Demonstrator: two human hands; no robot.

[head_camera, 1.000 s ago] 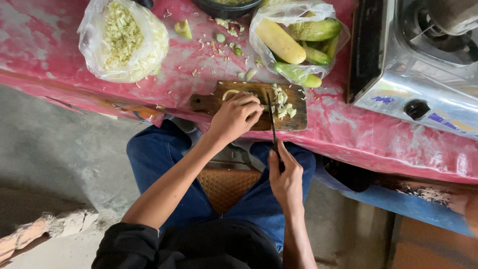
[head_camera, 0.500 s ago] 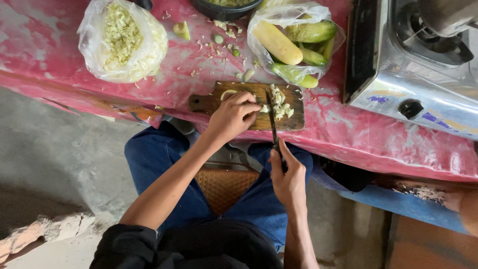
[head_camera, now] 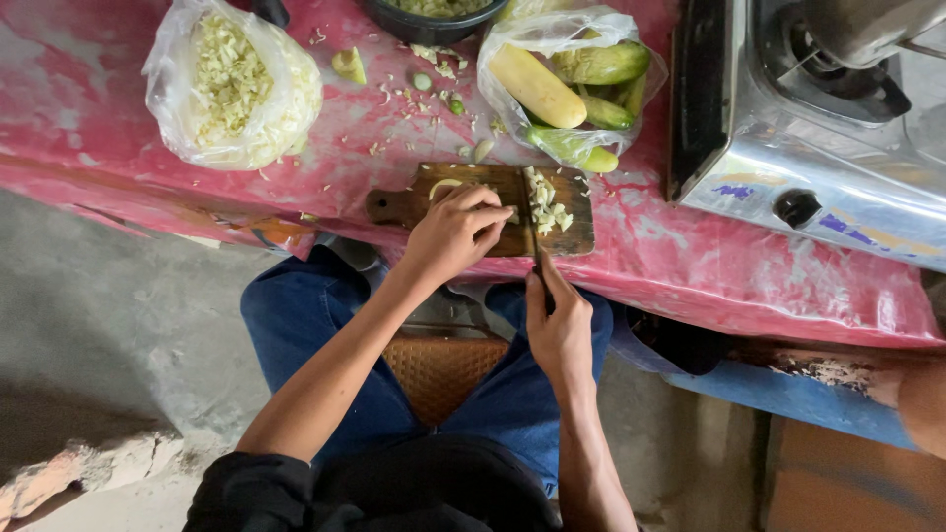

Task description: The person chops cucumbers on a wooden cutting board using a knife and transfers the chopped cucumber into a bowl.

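Here, left hand (head_camera: 451, 234) presses a pale vegetable piece onto the wooden cutting board (head_camera: 576, 236), grip closed on it. Right hand (head_camera: 559, 330), below the board, grips the knife (head_camera: 530, 222). Chopped bits (head_camera: 545, 205) lie on the board, right of the blade.

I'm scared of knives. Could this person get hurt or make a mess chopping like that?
Maybe. The left hand presses the vegetable right beside the knife blade, so its fingers could get nicked. The cutting board sits near the table edge, over the lap, so it or the chopped pieces might slide off.
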